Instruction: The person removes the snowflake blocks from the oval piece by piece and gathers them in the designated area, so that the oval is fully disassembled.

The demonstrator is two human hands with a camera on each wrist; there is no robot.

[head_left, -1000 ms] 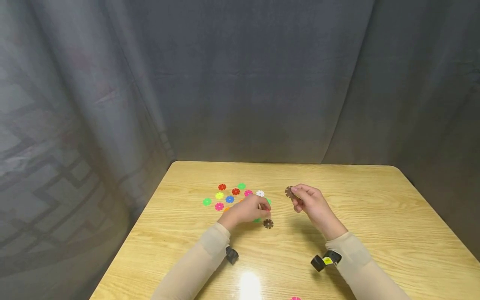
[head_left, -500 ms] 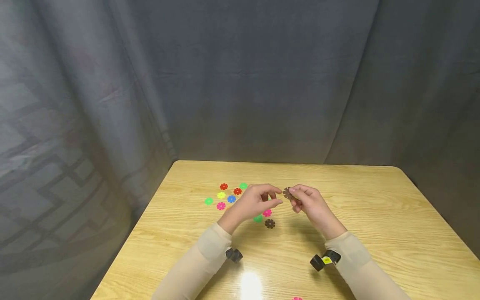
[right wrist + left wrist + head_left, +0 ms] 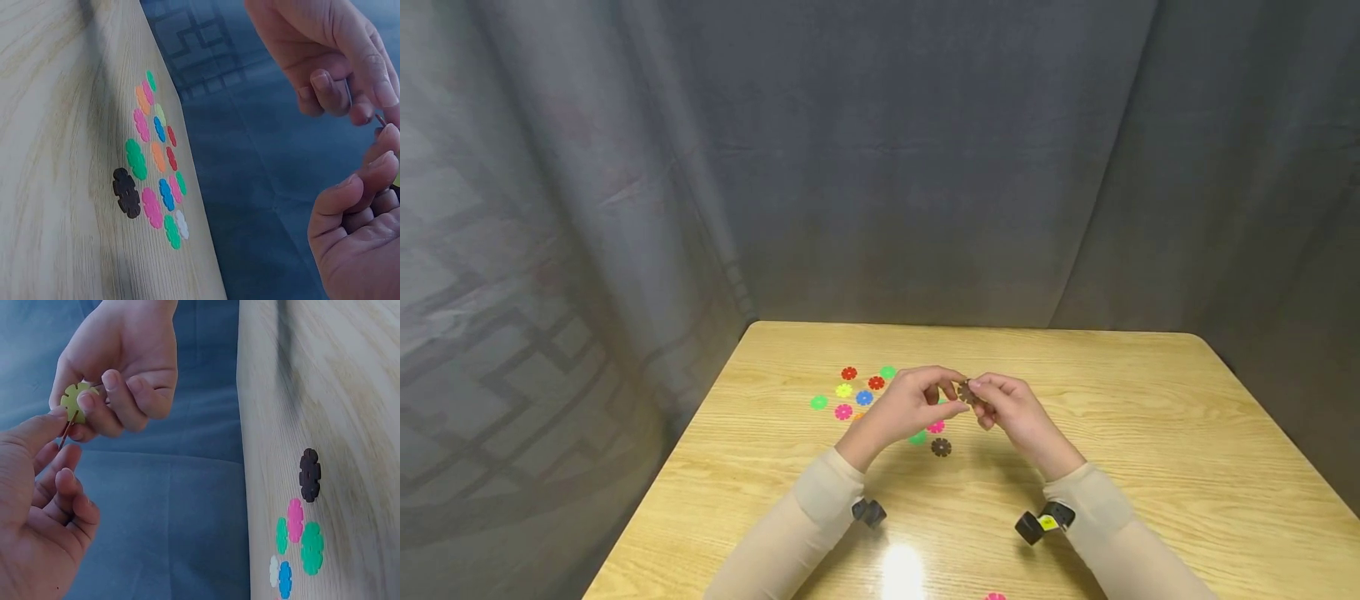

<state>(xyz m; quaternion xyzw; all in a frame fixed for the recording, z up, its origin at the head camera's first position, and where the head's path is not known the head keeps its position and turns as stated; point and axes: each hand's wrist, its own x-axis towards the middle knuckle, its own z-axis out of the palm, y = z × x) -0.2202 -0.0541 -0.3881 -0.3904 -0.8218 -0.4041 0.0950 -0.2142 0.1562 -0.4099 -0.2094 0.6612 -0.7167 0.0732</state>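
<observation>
My right hand (image 3: 1011, 408) pinches a yellow notched building disc (image 3: 74, 403) between thumb and fingers, raised over the table. Joined to it, edge-on in the left wrist view, is a brown notched building disc (image 3: 966, 393). The left hand (image 3: 906, 408) has come up to the brown disc, its index fingertip at the upper edge and its thumb at the lower. In the right wrist view the left hand (image 3: 337, 56) faces the curled fingers of the right hand (image 3: 362, 231), and only a sliver of the discs shows between them.
Loose notched discs lie on the wooden table (image 3: 1150, 417), among them a dark brown one (image 3: 941, 447), a green one (image 3: 135, 159) and a blue one (image 3: 864, 397). A pink disc (image 3: 995, 597) sits near the front edge. Grey curtains (image 3: 895, 167) hang behind.
The left hand has risen from over the loose discs and moved right to the brown disc. The right hand has shifted slightly left, bringing the held discs to the left fingertips.
</observation>
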